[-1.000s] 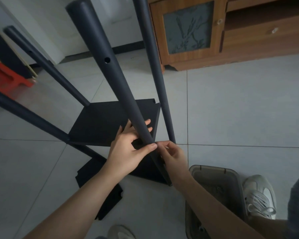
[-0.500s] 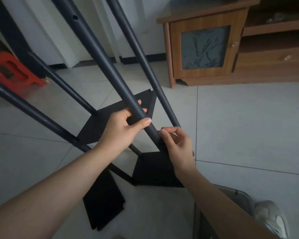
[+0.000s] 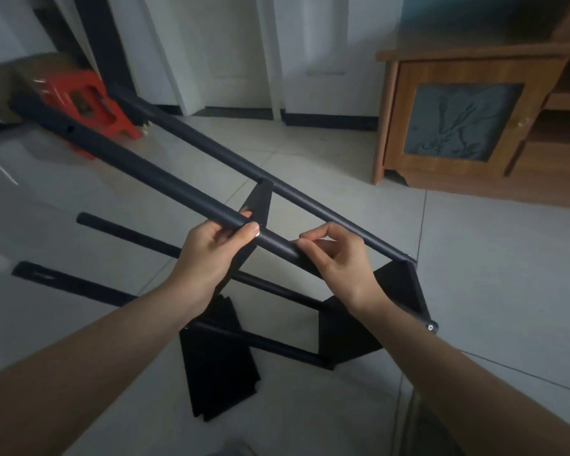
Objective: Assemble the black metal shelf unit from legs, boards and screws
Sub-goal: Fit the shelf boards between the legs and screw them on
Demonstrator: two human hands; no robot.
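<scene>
1. At the far left, a cardboard box and a red plastic stool stand on the tiled floor near the wall.
2. The partly built black shelf unit is tipped over on the floor, its four black legs slanting from upper left to lower right. Two upper legs are raised off the floor; two lower legs lie close to the tiles.
3. The left hand grips the nearest raised leg around its middle, the fingers curled over the far side and the thumb closed on the near side.
4. A loose black board lies flat on the floor below the left forearm.
5. The right hand holds the same leg just beside the left hand, further down, its fingers bent and pinching the tube.
6. The second raised leg runs behind both hands. A black board fixed between the legs meets it at the lower right, where a screw head shows on the corner.
7. At the right, a wooden cabinet with a dark patterned door panel stands against the wall, well apart from the shelf unit.
</scene>
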